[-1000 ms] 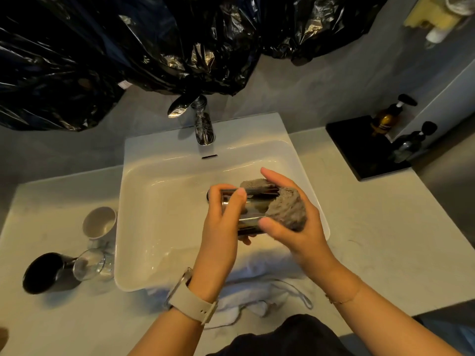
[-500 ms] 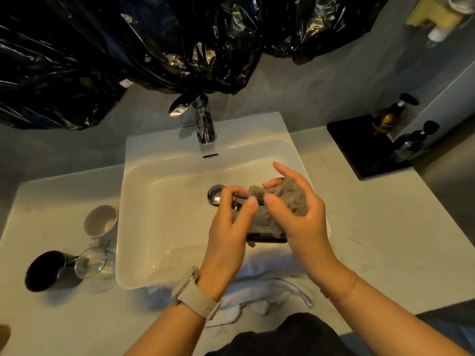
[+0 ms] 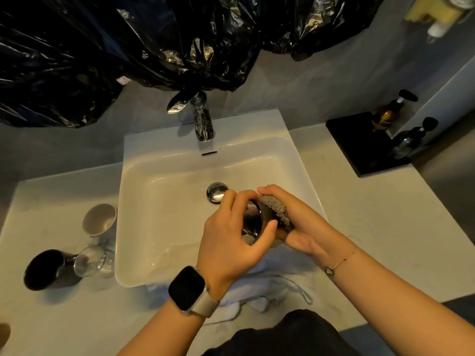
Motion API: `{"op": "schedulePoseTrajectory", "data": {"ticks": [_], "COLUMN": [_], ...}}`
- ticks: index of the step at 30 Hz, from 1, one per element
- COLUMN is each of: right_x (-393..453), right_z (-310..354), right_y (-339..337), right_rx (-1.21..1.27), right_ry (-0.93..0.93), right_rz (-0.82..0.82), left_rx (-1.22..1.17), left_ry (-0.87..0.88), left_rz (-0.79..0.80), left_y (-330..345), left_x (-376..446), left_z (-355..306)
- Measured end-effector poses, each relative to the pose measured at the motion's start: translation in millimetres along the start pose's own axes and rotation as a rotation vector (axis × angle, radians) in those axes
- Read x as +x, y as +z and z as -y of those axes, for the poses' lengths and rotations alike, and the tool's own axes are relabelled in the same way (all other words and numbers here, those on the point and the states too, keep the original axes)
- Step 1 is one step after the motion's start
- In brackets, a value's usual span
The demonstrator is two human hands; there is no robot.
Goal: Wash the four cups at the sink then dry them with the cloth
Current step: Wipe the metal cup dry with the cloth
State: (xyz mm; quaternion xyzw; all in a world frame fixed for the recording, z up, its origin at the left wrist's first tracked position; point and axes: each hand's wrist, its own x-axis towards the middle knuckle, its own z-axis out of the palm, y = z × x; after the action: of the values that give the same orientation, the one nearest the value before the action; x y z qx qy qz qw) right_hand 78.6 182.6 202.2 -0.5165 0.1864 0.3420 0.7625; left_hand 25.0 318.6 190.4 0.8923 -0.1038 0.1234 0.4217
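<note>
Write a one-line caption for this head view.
Left hand grips shiny metal cup over sink; right hand rubs it with grey cloth.

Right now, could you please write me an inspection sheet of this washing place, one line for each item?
Surface: pale stone counter around a white basin; tap not running.
Job's things: shiny dark cup held over the basin; grey cloth pressed on it. Beige cup, black cup and clear glass stand left of the basin.
Clutter: white towel at the basin's front edge.
Grippers: left hand grips the cup; right hand holds the cloth.
Cables: nothing seen.
Surroundings: black plastic bags on the wall; two pump bottles on a black tray, far right.
</note>
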Motion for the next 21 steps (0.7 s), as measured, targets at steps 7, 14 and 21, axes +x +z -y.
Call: {"op": "schedulePoseTrajectory", "data": {"ticks": [7, 14, 21], "right_x": [-13, 10, 12], "right_z": [-28, -4, 8], "right_y": [8, 1, -3], "right_rx": [-0.298, -0.179, 0.09], "right_ry": [-0.726, -0.239, 0.098], "right_rz": [-0.109, -0.075, 0.138], "left_rx": [-0.626, -0.079, -0.741], "left_ry": [-0.624, -0.165, -0.343], "left_rz": [0.004, 0.011, 0.057], "left_y": [-8, -12, -25], "left_x": [23, 11, 21], "left_z": [2, 2, 11]}}
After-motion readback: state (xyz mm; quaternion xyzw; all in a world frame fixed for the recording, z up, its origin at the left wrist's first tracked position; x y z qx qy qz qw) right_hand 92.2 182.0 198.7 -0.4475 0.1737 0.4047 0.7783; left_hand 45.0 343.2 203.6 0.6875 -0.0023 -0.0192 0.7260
